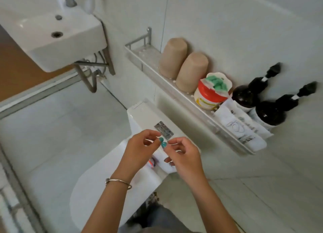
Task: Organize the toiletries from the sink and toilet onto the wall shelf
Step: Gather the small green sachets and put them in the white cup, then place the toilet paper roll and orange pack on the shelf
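Toiletries sat in a row on the wall shelf (176, 93): two tan cups (183, 66), a jar (208, 97) and two dark pump bottles (258, 103). My left hand (139, 150) and right hand (183, 155) were half curled over the toilet (104, 180), fingertips nearly touching. I could not tell if they held anything. The sink (52, 40) hung up to the left. The shelf stayed well away, off to the right.

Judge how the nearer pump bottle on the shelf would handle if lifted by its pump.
The bottle looks tall and top-heavy, so probably tippy. Its dark glossy body may be slippery. The thin pump neck looks like a weak hold.
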The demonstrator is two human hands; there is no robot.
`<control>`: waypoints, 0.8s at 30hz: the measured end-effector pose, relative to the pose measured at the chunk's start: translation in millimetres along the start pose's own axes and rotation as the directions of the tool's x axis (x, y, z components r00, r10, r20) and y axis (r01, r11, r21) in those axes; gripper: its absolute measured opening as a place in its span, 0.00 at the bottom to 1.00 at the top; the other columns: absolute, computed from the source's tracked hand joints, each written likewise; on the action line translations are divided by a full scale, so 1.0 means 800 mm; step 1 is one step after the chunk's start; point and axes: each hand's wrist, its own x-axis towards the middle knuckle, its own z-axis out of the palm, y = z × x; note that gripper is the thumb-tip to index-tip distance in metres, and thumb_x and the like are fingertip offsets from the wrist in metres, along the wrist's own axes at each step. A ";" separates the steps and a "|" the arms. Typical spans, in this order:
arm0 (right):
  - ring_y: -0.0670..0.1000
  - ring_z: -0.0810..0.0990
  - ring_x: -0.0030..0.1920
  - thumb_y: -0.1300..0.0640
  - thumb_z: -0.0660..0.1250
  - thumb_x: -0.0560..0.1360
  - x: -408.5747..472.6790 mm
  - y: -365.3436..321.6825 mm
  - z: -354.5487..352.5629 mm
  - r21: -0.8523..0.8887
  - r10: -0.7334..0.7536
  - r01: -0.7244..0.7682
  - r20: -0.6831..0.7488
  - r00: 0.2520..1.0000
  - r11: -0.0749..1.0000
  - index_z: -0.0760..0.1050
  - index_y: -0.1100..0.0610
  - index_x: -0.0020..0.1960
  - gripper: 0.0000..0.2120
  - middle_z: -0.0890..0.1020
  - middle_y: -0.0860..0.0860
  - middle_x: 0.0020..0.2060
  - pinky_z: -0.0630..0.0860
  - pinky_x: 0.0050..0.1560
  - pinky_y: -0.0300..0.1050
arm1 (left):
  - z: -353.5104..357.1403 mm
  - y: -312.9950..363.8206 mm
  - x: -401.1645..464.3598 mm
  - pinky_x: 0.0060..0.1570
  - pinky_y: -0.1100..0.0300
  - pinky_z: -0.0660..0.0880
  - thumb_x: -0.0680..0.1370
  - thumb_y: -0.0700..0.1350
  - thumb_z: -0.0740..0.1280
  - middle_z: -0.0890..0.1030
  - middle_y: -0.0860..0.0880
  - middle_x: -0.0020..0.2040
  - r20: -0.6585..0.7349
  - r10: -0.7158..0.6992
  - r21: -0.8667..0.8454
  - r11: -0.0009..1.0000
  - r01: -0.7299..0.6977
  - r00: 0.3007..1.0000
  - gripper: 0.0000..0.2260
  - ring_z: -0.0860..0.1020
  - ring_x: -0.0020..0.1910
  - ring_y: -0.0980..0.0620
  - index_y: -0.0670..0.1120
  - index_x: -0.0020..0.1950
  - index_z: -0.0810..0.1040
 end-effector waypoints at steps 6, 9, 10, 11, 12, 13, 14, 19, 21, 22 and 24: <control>0.50 0.83 0.33 0.54 0.74 0.72 0.029 0.141 0.057 -0.158 0.243 -0.213 0.207 0.948 0.964 0.77 0.54 0.43 0.07 0.84 0.57 0.41 0.80 0.39 0.48 | 0.002 -0.154 -0.033 0.38 0.73 0.73 0.75 0.47 0.70 0.82 0.55 0.44 -0.097 -0.265 0.048 0.961 0.271 0.959 0.05 0.79 0.41 0.59 0.52 0.50 0.81; 0.51 0.82 0.37 0.54 0.75 0.71 0.047 0.216 0.082 -0.271 0.336 -0.268 0.248 0.909 0.924 0.77 0.59 0.47 0.11 0.83 0.54 0.40 0.82 0.47 0.56 | 0.013 -0.227 -0.045 0.35 0.74 0.72 0.75 0.46 0.71 0.80 0.52 0.44 -0.167 -0.422 -0.031 0.906 0.423 0.891 0.06 0.77 0.41 0.56 0.49 0.51 0.80; 0.52 0.82 0.38 0.53 0.75 0.71 0.054 0.238 0.089 -0.310 0.366 -0.285 0.247 0.897 0.907 0.77 0.59 0.47 0.12 0.82 0.52 0.40 0.82 0.47 0.54 | 0.017 -0.248 -0.047 0.35 0.74 0.72 0.75 0.45 0.71 0.80 0.52 0.44 -0.182 -0.470 -0.056 0.882 0.468 0.863 0.06 0.77 0.40 0.55 0.48 0.51 0.80; 0.53 0.82 0.41 0.52 0.75 0.70 0.062 0.256 0.096 -0.350 0.386 -0.291 0.244 0.890 0.891 0.78 0.58 0.48 0.12 0.82 0.52 0.40 0.81 0.45 0.51 | 0.021 -0.269 -0.048 0.36 0.73 0.72 0.74 0.45 0.71 0.80 0.51 0.44 -0.191 -0.512 -0.069 0.858 0.508 0.838 0.07 0.77 0.41 0.54 0.48 0.51 0.80; 0.53 0.81 0.43 0.51 0.74 0.70 0.070 0.274 0.102 -0.395 0.402 -0.287 0.248 0.882 0.873 0.78 0.58 0.49 0.13 0.81 0.51 0.42 0.79 0.42 0.46 | 0.025 -0.290 -0.048 0.39 0.70 0.73 0.74 0.45 0.72 0.79 0.51 0.45 -0.197 -0.549 -0.069 0.834 0.547 0.813 0.08 0.77 0.42 0.53 0.47 0.52 0.79; 0.52 0.81 0.44 0.51 0.74 0.71 0.078 0.290 0.109 -0.439 0.410 -0.277 0.245 0.878 0.855 0.77 0.58 0.51 0.14 0.81 0.50 0.43 0.76 0.39 0.41 | 0.029 -0.310 -0.046 0.42 0.65 0.75 0.74 0.46 0.72 0.79 0.50 0.46 -0.203 -0.579 -0.065 0.812 0.579 0.789 0.10 0.78 0.44 0.51 0.47 0.53 0.79; 0.51 0.80 0.45 0.51 0.73 0.71 0.086 0.303 0.116 -0.473 0.405 -0.261 0.233 0.884 0.842 0.77 0.57 0.52 0.14 0.80 0.50 0.44 0.74 0.38 0.40 | 0.033 -0.329 -0.045 0.47 0.60 0.76 0.74 0.47 0.72 0.79 0.50 0.47 -0.212 -0.604 -0.057 0.793 0.607 0.769 0.11 0.78 0.46 0.50 0.47 0.55 0.78; 0.51 0.76 0.56 0.53 0.69 0.73 0.121 0.342 0.149 -0.666 0.035 0.043 0.104 0.994 0.745 0.74 0.53 0.56 0.13 0.77 0.49 0.55 0.72 0.44 0.45 | 0.055 -0.398 -0.030 0.52 0.59 0.71 0.73 0.49 0.72 0.74 0.45 0.61 -0.279 -0.680 -0.050 0.715 0.697 0.678 0.24 0.75 0.56 0.48 0.47 0.66 0.71; 0.53 0.73 0.61 0.54 0.69 0.72 0.137 0.350 0.161 -0.696 -0.075 0.080 0.038 0.996 0.714 0.73 0.53 0.58 0.16 0.76 0.51 0.59 0.71 0.45 0.45 | 0.066 -0.418 -0.021 0.58 0.57 0.71 0.72 0.49 0.73 0.70 0.44 0.65 -0.307 -0.684 -0.086 0.713 0.696 0.662 0.27 0.73 0.62 0.46 0.49 0.69 0.69; 0.53 0.72 0.63 0.54 0.70 0.72 0.143 0.354 0.167 -0.685 -0.098 0.066 -0.007 0.995 0.725 0.73 0.52 0.60 0.17 0.76 0.50 0.61 0.71 0.46 0.45 | 0.072 -0.426 -0.016 0.61 0.55 0.71 0.72 0.49 0.73 0.69 0.44 0.66 -0.323 -0.679 -0.107 0.718 0.687 0.659 0.28 0.71 0.64 0.46 0.51 0.70 0.68; 0.50 0.72 0.64 0.53 0.71 0.70 0.149 0.362 0.180 -0.629 -0.091 0.011 -0.095 0.991 0.777 0.71 0.49 0.63 0.23 0.75 0.45 0.63 0.70 0.49 0.44 | 0.083 -0.442 -0.003 0.64 0.52 0.70 0.72 0.50 0.73 0.68 0.46 0.66 -0.354 -0.674 -0.162 0.727 0.667 0.648 0.30 0.69 0.66 0.46 0.53 0.71 0.67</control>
